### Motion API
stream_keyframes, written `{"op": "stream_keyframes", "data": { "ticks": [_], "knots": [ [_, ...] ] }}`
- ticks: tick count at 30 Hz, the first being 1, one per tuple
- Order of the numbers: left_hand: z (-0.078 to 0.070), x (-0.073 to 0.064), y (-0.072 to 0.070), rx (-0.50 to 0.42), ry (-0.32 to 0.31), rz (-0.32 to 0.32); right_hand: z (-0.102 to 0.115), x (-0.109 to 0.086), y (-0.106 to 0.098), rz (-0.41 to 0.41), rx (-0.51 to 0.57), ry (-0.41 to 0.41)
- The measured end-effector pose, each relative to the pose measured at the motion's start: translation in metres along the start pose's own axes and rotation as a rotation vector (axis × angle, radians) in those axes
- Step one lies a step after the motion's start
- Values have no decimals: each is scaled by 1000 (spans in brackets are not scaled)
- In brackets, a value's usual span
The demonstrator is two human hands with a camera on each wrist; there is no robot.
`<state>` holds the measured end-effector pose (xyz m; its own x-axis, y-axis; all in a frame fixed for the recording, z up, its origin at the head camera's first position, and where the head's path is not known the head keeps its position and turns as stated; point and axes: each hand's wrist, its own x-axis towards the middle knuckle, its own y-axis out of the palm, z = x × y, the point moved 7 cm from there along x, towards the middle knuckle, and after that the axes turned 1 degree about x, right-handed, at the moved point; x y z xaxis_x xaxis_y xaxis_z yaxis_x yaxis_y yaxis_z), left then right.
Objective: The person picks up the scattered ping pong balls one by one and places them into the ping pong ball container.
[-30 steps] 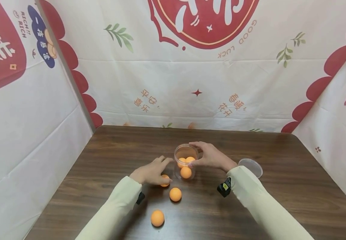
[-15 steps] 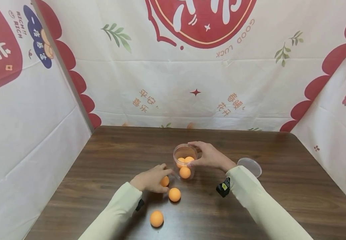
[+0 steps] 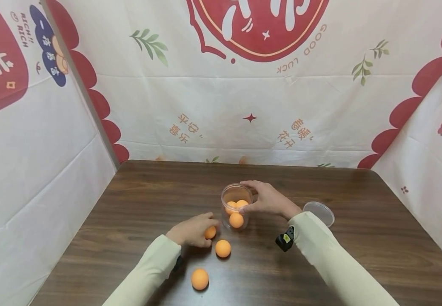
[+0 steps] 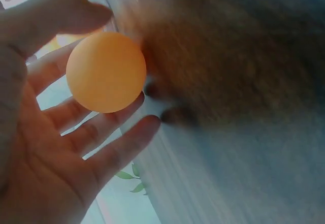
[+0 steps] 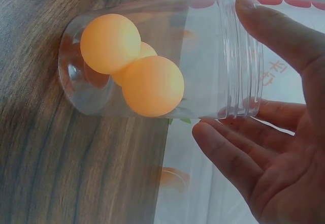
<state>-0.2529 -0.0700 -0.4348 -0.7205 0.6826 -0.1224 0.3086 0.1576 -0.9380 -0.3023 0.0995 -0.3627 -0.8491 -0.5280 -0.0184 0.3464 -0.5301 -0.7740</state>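
A clear plastic jar (image 3: 226, 216) stands upright and uncapped on the table, with 3 orange ping-pong balls (image 5: 110, 43) inside. My right hand (image 3: 270, 200) grips it near the threaded rim, thumb on one side and fingers on the other. Left of the jar, my left hand (image 3: 194, 230) reaches around another ping-pong ball (image 4: 106, 72). In the left wrist view its fingers lie behind and beside that ball, and a narrow gap shows below the thumb. Two more loose balls lie nearer the front: one ball (image 3: 223, 248) beside the left hand and another ball (image 3: 200, 279).
A clear round lid (image 3: 320, 213) lies on the dark wooden table (image 3: 148, 182), to the right of the jar and behind the right forearm. Printed white cloth (image 3: 213, 97) hangs along the back and both sides.
My left hand has lowered slightly toward the front, and its fingers have drawn closer around the ball beside the jar. The right hand and jar stay in place.
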Motion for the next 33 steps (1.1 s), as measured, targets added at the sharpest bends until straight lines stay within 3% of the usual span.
{"op": "stream_keyframes", "data": {
  "ticks": [6, 21, 27, 33],
  "knots": [
    [-3, -2, -1, -18, 33, -28, 0, -1, -1, 0, -4, 18],
    [4, 0, -11, -17, 1, -62, -1, -1, 1, 6, 2, 11],
    [4, 3, -28, -42, -31, -83, 0, -2, 2, 6, 23, 10],
    [4, 7, -53, -24, -23, -122, 2, -2, 1, 5, 18, 16]
  ]
}}
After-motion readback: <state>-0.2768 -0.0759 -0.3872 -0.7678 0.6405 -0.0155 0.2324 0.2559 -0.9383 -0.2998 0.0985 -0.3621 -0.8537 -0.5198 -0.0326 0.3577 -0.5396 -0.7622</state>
